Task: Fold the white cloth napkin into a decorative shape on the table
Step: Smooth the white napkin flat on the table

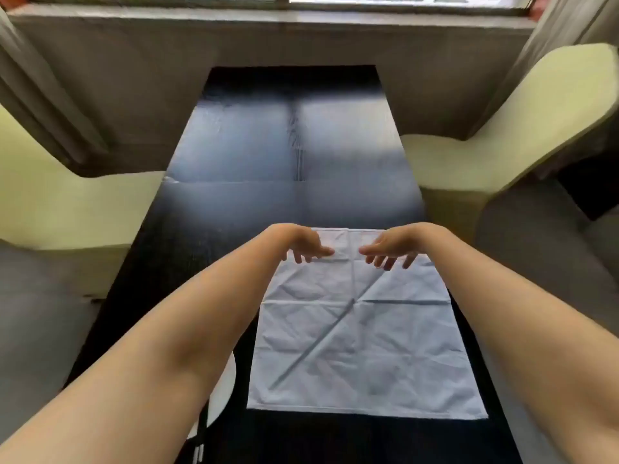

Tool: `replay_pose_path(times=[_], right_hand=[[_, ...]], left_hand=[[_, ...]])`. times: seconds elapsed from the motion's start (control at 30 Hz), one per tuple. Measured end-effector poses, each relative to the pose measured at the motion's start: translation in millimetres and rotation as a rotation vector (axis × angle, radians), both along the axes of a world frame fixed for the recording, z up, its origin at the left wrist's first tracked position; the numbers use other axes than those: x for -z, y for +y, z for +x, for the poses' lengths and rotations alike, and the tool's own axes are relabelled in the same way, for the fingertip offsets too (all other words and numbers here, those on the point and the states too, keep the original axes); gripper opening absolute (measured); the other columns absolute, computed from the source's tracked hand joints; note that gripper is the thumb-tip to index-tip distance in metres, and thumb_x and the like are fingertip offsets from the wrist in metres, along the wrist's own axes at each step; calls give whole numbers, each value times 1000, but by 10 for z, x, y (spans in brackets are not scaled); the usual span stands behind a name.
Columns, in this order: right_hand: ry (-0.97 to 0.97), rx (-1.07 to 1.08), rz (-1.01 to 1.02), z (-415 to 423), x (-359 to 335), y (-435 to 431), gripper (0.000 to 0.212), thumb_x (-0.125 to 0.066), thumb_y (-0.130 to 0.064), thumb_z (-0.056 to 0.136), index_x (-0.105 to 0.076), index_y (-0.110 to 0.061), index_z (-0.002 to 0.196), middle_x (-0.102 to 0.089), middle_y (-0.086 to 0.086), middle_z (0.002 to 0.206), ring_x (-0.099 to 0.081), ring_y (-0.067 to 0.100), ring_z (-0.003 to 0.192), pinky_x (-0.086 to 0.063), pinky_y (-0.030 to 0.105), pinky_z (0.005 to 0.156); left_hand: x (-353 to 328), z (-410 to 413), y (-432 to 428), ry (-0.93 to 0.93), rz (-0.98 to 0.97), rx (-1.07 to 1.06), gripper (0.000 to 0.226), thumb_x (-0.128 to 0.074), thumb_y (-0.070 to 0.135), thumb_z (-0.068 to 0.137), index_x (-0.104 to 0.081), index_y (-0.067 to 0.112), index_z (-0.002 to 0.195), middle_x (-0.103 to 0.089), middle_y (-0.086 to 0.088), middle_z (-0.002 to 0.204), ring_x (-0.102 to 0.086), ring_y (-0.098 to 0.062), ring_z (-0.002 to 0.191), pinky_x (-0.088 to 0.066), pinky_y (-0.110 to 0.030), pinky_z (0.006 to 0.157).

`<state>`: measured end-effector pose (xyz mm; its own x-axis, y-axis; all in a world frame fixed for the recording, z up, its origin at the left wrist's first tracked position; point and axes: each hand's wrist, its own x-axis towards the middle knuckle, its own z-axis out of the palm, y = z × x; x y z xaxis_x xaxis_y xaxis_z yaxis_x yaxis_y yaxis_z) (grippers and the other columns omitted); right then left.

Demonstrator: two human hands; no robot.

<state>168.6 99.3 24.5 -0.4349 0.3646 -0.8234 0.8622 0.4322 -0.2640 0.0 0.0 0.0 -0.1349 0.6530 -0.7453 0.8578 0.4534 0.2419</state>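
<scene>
The white cloth napkin [361, 333] lies spread flat on the dark table [268, 145], creased with a diagonal line and a horizontal fold line. Its far strip looks folded toward me. My left hand [303, 244] hovers over the far left part of the napkin, fingers apart and pointing down. Over the far right part my right hand [390, 247] does the same. Both hands hold nothing that I can see; their fingertips sit at or just above the cloth.
Pale yellow-green chairs stand at the left [67, 202] and right [485, 155] of the table. A white round object [221, 393] peeks out under my left forearm at the table's near left. A grey wall and window sill [301, 25] close the far end.
</scene>
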Motion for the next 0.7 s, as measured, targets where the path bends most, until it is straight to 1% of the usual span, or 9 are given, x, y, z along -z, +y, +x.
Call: replay_pose_path(times=[0.07, 0.13, 0.23, 0.33, 0.4, 0.47, 0.57, 0.63, 0.7], right_hand=[[18, 15, 26, 17, 193, -64, 56, -30, -54, 95, -52, -14, 127, -51, 6, 135, -52, 23, 117, -43, 43, 100], [59, -35, 100, 61, 493, -150, 56, -29, -52, 96, -52, -12, 128, -48, 9, 139, -45, 27, 124, -37, 40, 103], [167, -107, 311, 125, 1062, -206, 46, -31, -47, 97, -59, -13, 110, -50, 16, 135, -42, 31, 127, -34, 35, 97], [230, -58, 418, 185, 1516, -309, 53, -34, -47, 96, -35, -18, 139, -27, 8, 152, -23, 27, 139, -23, 44, 111], [260, -54, 492, 192, 1718, -380, 53, -33, -44, 97, -24, -23, 145, -13, 3, 156, -11, 23, 142, -15, 44, 114], [305, -35, 588, 190, 1889, -445, 54, -28, -47, 96, -21, -26, 145, -8, -1, 158, -5, 21, 144, -8, 44, 114], [426, 33, 681, 152, 2104, -419, 70, -11, -56, 81, -29, -28, 143, -17, -1, 156, -10, 22, 144, -5, 47, 114], [454, 34, 724, 83, 2180, -327, 65, -20, -53, 82, -42, -26, 138, -33, 2, 151, -26, 26, 140, -9, 46, 111], [472, 35, 778, -1, 2204, -202, 57, -29, -48, 83, -51, -23, 131, -46, 4, 143, -40, 29, 133, -12, 44, 105]], left_hand=[[209, 87, -48, 115, 25, 116, 63, -28, 56, 94, -49, 9, 131, -52, -7, 134, -50, -27, 119, -43, -38, 91], [534, 199, -131, 144, 88, 181, 61, -27, 52, 96, -46, 9, 134, -45, -10, 141, -40, -29, 129, -33, -38, 102], [1051, 324, -216, 122, 238, 117, 58, -31, 54, 95, -36, 19, 140, -33, -5, 149, -29, -26, 136, -27, -44, 108], [1407, 464, -283, 216, 356, 63, 60, -27, 54, 95, -19, 25, 146, -11, -3, 157, -8, -23, 143, -12, -52, 113], [1592, 526, -317, 223, 386, 0, 60, -25, 52, 96, -10, 26, 148, 1, 0, 158, 4, -21, 144, 0, -54, 112], [1764, 519, -342, 235, 448, -46, 61, -24, 52, 96, -6, 27, 149, 6, 3, 158, 10, -19, 144, 5, -55, 112], [1932, 457, -312, 291, 562, -84, 69, -3, 61, 85, -7, 32, 148, 5, 8, 157, 12, -15, 143, 10, -53, 112], [1966, 398, -218, 306, 628, -100, 79, 6, 61, 76, -10, 32, 148, 1, 9, 157, 10, -13, 144, 11, -52, 112], [1980, 330, -90, 332, 654, -132, 81, 6, 61, 75, -11, 31, 148, 1, 8, 157, 9, -12, 144, 13, -52, 111]])
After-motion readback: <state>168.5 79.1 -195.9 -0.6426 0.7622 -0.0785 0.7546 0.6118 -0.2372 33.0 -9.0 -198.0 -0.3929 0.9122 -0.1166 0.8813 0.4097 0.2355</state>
